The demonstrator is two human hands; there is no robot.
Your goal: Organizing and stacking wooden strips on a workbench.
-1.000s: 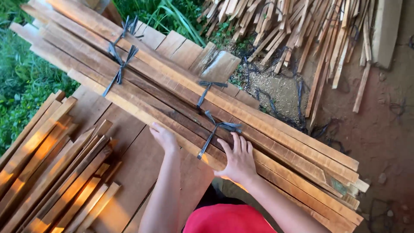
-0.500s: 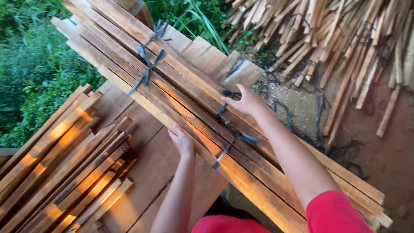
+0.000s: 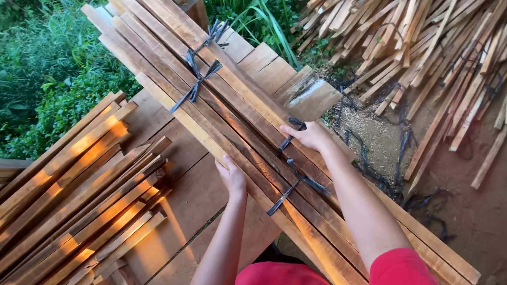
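Bundle of long wooden slats [image 3: 248, 126] lies diagonally across the frame, from upper left down to lower right, resting on a plank table [image 3: 179, 195]. From my remote seat I count roughly seven or eight slats across its top face; deeper layers are hidden, so no firm total. Three black strap ties show on it: one at the upper end [image 3: 214, 32], one just below that [image 3: 196, 82], and one near the middle [image 3: 297, 179] with loose tails fanned out. So binding looks mostly done at the upper end and the centre; the lower right stretch runs out of frame with no tie that I can see. Left hand [image 3: 231, 177] is pressed against the near edge of the bundle, fingers laid flat on the outer slat, not wrapped around anything. Right hand [image 3: 311, 134] reaches over to the far edge, fingers curled at a strap end [image 3: 289, 141]; I cannot tell whether it actually pinches the strap or only touches the wood beside it. Hands are apart, one on each side of the bundle. At lower left sits a loose stack of slats [image 3: 79, 206], untied, well over a dozen. At upper right, a big heap of offcut sticks [image 3: 417, 42] on bare ground, too many to count, with stray black straps [image 3: 380, 169] on the dirt.
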